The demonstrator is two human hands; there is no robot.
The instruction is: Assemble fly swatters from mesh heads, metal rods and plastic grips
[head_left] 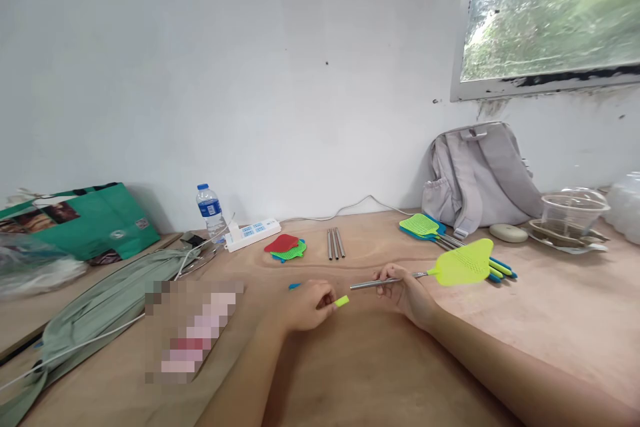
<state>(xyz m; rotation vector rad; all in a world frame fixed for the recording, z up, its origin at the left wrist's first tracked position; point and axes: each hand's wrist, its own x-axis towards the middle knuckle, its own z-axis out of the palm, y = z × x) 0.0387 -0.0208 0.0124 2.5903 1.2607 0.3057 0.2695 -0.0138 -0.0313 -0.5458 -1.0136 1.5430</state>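
My right hand (407, 293) is closed round the metal rod of a fly swatter (463, 263) with a yellow-green head that points right. The rod's bare end points left. Pinched in the fingers of my left hand (307, 307) is a short yellow-green handle grip (342, 301), a small gap away from that end. A blue piece (294, 286) shows partly behind my left hand. Beyond the hands lie several loose metal rods (337, 244), with red (281, 243) and green (293, 251) swatter heads stacked to their left.
More fly swatters (423, 227) lie in a pile at the right, before a grey backpack (483, 177). A power strip (253, 233) and water bottle (211, 210) stand by the wall. A green bag (107, 220) and a grey-green strap (115, 300) are at the left; a plastic cup (575, 207) sits far right.
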